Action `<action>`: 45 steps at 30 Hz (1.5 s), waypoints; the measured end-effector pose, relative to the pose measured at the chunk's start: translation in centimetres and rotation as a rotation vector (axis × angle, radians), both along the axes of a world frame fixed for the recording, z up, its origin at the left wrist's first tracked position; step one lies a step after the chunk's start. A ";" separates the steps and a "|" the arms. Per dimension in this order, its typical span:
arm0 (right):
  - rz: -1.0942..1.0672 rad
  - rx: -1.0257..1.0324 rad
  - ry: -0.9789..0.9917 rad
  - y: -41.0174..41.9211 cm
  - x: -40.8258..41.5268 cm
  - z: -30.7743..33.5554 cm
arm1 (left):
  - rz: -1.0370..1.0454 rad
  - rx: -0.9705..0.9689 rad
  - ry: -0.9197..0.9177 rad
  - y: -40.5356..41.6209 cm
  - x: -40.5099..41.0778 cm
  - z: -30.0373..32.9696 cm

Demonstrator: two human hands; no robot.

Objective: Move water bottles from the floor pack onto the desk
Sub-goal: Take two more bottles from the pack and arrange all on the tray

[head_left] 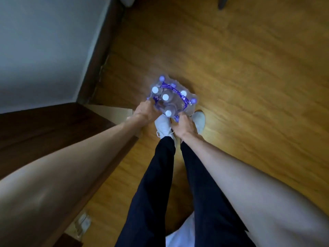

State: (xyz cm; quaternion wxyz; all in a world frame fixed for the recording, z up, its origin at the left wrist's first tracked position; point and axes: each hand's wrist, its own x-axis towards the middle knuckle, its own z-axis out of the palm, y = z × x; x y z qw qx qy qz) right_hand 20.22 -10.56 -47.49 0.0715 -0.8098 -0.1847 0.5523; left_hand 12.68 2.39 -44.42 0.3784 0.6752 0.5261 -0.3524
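A shrink-wrapped pack of water bottles (171,96) with white caps and purple printing stands on the wooden floor in front of my feet. My left hand (146,111) grips the pack's near left corner. My right hand (184,125) holds the pack's near edge, fingers curled into the wrap by a bottle cap. Both arms reach straight down. The dark wooden desk (44,132) runs along the left, its top edge beside my left forearm.
My white shoes (199,120) stand just behind the pack. A flat cardboard piece (115,113) lies on the floor by the desk. A wall with a dark baseboard (99,56) rises at left. A furniture leg (222,3) shows far back.
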 end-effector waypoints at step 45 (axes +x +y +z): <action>0.396 0.663 -0.331 5.4 4.1 37.7 | 0.537 0.486 -0.277 -5.8 -1.7 35.4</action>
